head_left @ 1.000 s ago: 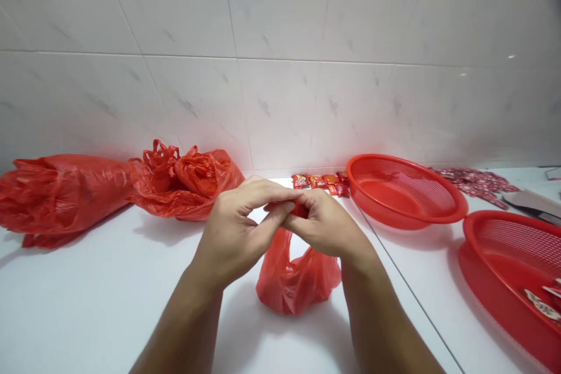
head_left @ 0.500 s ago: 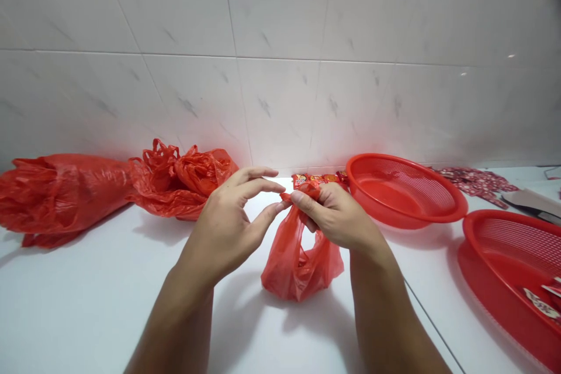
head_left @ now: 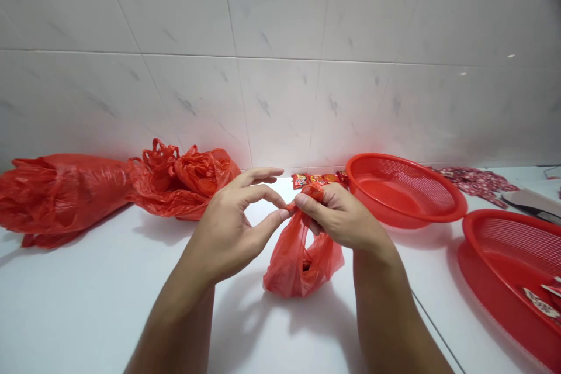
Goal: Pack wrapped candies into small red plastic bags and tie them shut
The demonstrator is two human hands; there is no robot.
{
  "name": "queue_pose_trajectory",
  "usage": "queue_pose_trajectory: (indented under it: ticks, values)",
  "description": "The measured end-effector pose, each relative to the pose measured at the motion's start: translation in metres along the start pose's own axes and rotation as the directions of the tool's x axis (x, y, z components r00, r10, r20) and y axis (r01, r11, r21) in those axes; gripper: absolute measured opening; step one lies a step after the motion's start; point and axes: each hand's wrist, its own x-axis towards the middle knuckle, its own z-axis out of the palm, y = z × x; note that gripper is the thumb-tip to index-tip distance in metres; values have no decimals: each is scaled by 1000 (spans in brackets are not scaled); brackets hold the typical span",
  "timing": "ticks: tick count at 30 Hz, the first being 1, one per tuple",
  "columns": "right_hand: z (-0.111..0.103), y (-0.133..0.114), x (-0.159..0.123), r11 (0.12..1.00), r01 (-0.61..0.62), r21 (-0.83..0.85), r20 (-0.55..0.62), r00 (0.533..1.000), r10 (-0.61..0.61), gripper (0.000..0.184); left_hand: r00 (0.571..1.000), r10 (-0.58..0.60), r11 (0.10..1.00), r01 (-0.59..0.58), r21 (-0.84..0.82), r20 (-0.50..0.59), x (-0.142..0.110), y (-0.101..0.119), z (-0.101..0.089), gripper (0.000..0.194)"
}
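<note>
White marble-patterned wall tiles (head_left: 280, 70) rise behind a white counter (head_left: 87, 304), and the work sits at its centre, near the back. Compared with a second ago, the hands have drawn apart. The left hand (head_left: 225, 231) has let go of the small red plastic bag (head_left: 302, 263) and hangs open just beside it, its fingers (head_left: 263, 194) loosely spread and pinching nothing. The right hand (head_left: 339, 216) now has the bag's twisted neck alone, pinched between thumb and bent fingers. The bag slumps below that hand, its base on the counter; what is inside cannot be made out.

Three red bags are in view: this one, a long rolled bundle (head_left: 61, 193) at the left, and a crumpled bag (head_left: 193, 178) touching it. Two red mesh baskets stand at the right, an upper one (head_left: 456, 204) and a lower one (head_left: 471, 228), with printed packets (head_left: 541, 302) in the lower. About five small snack packets (head_left: 300, 181) lie against the wall, overlapping, so the count is uncertain.
</note>
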Motion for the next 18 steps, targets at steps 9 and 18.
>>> queue_pose_trajectory:
  ticks: [9,18]
  values:
    - [-7,4,0,953,-84,291,-151,980,132,47,1000,3,996,-4,-84,-15,-3,6,2,10]
    - [-15,7,-4,973,-35,229,-103,993,60,39,987,55,991,-36,-126,149,-3,14,14,10]
